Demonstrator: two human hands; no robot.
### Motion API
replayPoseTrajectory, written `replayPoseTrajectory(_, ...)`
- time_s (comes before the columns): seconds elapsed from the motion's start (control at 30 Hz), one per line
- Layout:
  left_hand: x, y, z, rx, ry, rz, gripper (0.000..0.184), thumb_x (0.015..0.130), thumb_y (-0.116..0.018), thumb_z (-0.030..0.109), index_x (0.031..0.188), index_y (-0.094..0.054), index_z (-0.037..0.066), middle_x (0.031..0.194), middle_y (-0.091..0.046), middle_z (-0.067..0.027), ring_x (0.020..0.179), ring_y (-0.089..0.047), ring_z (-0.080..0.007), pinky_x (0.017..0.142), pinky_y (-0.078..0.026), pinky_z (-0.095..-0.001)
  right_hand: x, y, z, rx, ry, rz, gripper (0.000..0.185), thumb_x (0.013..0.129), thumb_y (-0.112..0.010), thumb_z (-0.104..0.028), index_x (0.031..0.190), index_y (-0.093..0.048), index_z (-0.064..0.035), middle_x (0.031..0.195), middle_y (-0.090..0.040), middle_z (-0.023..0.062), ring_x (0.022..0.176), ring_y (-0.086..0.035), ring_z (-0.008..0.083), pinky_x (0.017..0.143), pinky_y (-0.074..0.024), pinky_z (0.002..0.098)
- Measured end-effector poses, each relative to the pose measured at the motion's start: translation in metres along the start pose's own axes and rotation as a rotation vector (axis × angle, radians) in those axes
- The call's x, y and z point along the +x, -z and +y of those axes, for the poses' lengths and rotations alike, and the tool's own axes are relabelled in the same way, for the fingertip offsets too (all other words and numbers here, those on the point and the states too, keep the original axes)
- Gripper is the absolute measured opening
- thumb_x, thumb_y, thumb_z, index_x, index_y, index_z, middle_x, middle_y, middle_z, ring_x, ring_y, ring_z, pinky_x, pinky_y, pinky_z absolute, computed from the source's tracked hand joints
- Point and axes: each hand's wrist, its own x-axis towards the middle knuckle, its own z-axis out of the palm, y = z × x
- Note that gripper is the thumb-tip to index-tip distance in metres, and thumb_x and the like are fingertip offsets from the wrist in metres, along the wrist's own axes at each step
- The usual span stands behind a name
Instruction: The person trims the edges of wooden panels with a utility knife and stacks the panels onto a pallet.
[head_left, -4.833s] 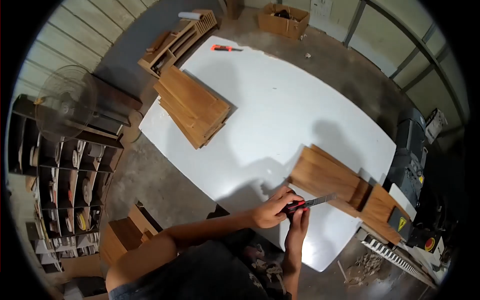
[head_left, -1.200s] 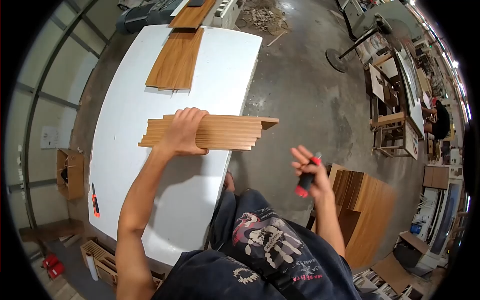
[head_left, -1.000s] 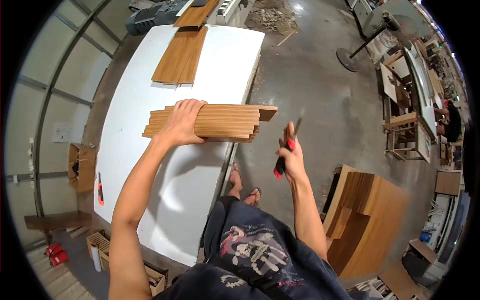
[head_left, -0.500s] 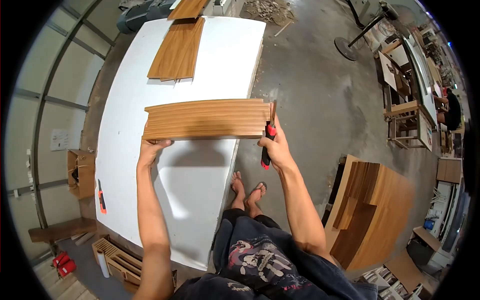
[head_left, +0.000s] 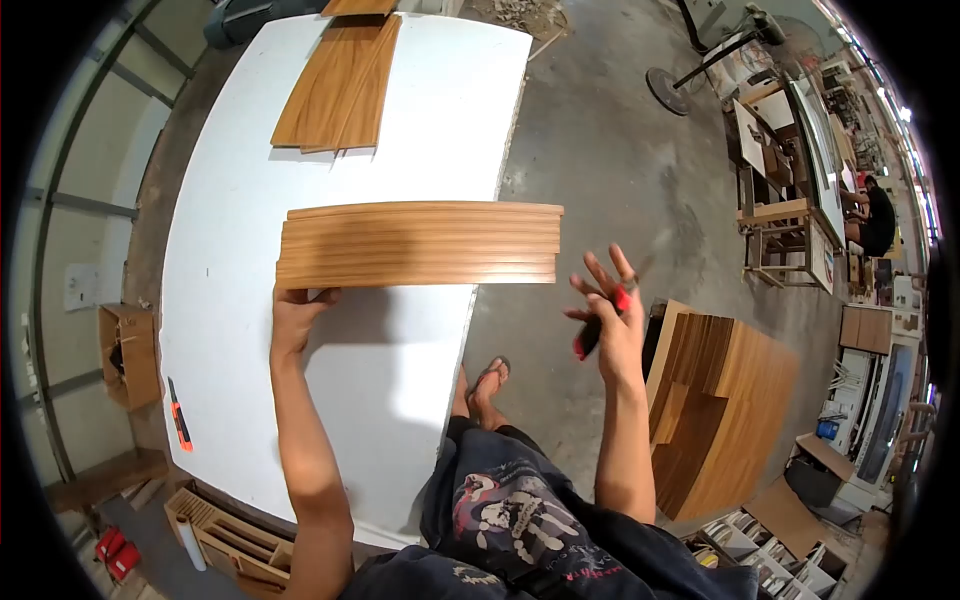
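Note:
A stack of wood planks [head_left: 420,245] lies across the white tabletop [head_left: 430,120], its right end jutting past the table's edge. My left hand [head_left: 298,315] grips the stack's near left corner, thumb on the near side and fingers hidden beneath. Off to the right of the stack, apart from it, my right hand [head_left: 618,325] is raised with fingers spread. Held against its palm by the thumb is a red-and-black handled tool [head_left: 597,330] with a narrow blade, blurred by motion.
More planks [head_left: 340,90] lie at the table's far end. An orange utility knife [head_left: 181,425] rests near the left edge. A large pile of planks [head_left: 740,400] stands on the right. Beyond are a workbench [head_left: 790,215], a stand with a round base [head_left: 668,92] and a seated person [head_left: 877,218].
My right hand has let go of the stack's right end and moved right and down with the tool. The plank ends there now look more even. My left hand keeps its grip.

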Motion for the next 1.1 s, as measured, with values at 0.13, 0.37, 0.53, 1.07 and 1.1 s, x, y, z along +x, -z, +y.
replayPoseTrajectory(0.13, -0.006, -0.015, 0.003, -0.015, 0.020, 0.056, 0.053, 0.069, -0.065, -0.022, 0.118, -0.064, 0.000, 0.112, -0.068, -0.0126, 0.098, -0.070, -0.0243, 0.086, -0.063, -0.0385, -0.057, -0.021, 0.025, -0.683, 0.083, -0.240, 0.046, 0.088, -0.059, -0.001, 0.133, -0.057, -0.0078, 0.112, -0.071, 0.0153, 0.090, -0.074, 0.0268, 0.071, -0.0582, 0.0372)
replayPoseTrajectory(0.37, 0.001, -0.004, 0.007, 0.016, 0.006, -0.022, 0.066, 0.069, -0.067, -0.021, 0.130, -0.056, 0.001, 0.123, -0.063, -0.0125, 0.105, -0.068, -0.0259, 0.087, -0.064, -0.0385, -0.068, -0.153, 0.122, -1.027, 0.673, -0.533, 0.051, 0.079, -0.081, -0.019, 0.125, -0.062, -0.0061, 0.106, -0.067, 0.0112, 0.095, -0.066, 0.0345, 0.085, -0.0533, 0.0465)
replayPoseTrajectory(0.53, -0.002, 0.001, 0.007, 0.009, 0.025, -0.080, 0.068, 0.069, -0.068, -0.021, 0.132, -0.054, 0.000, 0.116, -0.066, -0.0135, 0.102, -0.069, -0.0263, 0.084, -0.064, -0.0381, -0.048, -0.092, 0.042, -0.712, 0.840, 0.091, 0.024, 0.082, -0.073, -0.010, 0.105, -0.068, -0.0045, 0.104, -0.067, 0.0141, 0.094, -0.062, 0.0328, 0.087, -0.0480, 0.0432)
replayPoseTrajectory(1.07, 0.000, 0.000, -0.025, -0.058, -0.035, 0.039, 0.055, 0.069, -0.064, -0.023, 0.119, -0.064, -0.001, 0.109, -0.069, -0.0123, 0.097, -0.069, -0.0237, 0.076, -0.062, -0.0332, 0.055, -0.037, 0.086, -0.056, 0.091, -0.191, 0.103, 0.066, -0.042, 0.021, 0.162, -0.029, -0.0146, 0.114, -0.051, -0.0002, 0.089, -0.047, 0.0117, 0.071, -0.0433, 0.0266)
replayPoseTrajectory(1.1, -0.002, -0.006, -0.023, -0.083, -0.034, 0.063, 0.054, 0.069, -0.064, -0.023, 0.119, -0.064, -0.001, 0.109, -0.069, -0.0118, 0.098, -0.069, -0.0233, 0.077, -0.062, -0.0331, 0.054, -0.039, 0.087, -0.020, 0.072, -0.168, 0.099, 0.067, -0.041, 0.021, 0.159, -0.033, -0.0134, 0.111, -0.052, -0.0004, 0.087, -0.046, 0.0115, 0.071, -0.0431, 0.0268)
